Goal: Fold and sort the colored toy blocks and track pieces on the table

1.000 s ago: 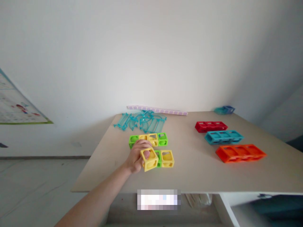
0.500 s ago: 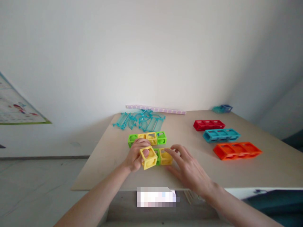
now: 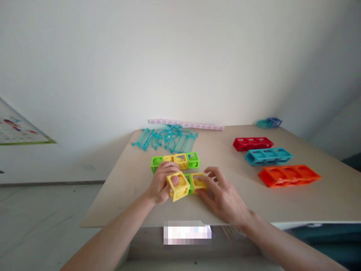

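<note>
My left hand (image 3: 161, 184) is closed round a hollow yellow cube (image 3: 178, 186), tilted slightly off the table, with my thumb inside its open face. The cube butts against a short row made of a green cube (image 3: 188, 182) and a second yellow cube (image 3: 197, 181). My right hand (image 3: 222, 194) grips that second yellow cube from the right, fingers curled over its top. Just behind lies a longer row of green and yellow cubes (image 3: 175, 160) on the beige table (image 3: 237, 195).
Clear turquoise track pieces (image 3: 166, 138) and a pale purple strip (image 3: 186, 124) lie at the table's back. To the right lie red (image 3: 253, 143), teal (image 3: 268, 156) and orange (image 3: 289, 175) three-cell blocks, with small blue pieces (image 3: 269, 122) at the far corner. The table's near edge is close to my wrists.
My right hand came into view from the lower right, reached in and closed on the yellow cube at the row's right end. My left hand kept its grip on the tilted yellow cube.
</note>
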Demonstrator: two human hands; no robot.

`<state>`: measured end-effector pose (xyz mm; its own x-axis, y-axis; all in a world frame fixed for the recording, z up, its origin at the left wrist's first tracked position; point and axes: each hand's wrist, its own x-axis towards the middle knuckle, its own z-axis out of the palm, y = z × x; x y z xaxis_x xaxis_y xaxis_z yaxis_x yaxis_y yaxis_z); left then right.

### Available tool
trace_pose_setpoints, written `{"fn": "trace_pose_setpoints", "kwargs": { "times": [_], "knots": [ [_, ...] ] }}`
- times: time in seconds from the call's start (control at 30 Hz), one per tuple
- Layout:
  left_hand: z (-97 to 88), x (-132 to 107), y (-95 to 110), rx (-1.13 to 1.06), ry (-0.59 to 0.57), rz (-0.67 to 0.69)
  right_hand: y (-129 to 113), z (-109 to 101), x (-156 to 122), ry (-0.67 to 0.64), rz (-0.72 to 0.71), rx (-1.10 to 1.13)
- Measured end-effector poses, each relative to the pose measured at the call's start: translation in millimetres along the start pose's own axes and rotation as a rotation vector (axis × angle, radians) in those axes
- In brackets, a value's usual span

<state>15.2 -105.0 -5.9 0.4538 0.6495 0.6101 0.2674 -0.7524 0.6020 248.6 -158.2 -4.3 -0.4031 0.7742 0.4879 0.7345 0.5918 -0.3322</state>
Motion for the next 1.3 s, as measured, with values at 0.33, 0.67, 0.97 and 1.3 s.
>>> {"fn": "trace_pose_setpoints", "kwargs": {
  "times": [0.33,0.67,0.97,1.3],
  "knots": [
    [-0.7,-1,0,0.012,-0.025,-0.005,-47,4,-59,-0.187,-0.338,-0.164],
    [-0.4,0,3,0.003,-0.021,0.003,-37,0,-58,-0.250,-0.459,-0.251],
    [-1.6,1,5,-0.014,-0.040,-0.012,-44,1,-44,-0.193,-0.293,0.039],
    [-0.5,1,3,-0.006,-0.044,-0.024,3,-23,36,-0.257,-0.045,0.109]
  ]
}}
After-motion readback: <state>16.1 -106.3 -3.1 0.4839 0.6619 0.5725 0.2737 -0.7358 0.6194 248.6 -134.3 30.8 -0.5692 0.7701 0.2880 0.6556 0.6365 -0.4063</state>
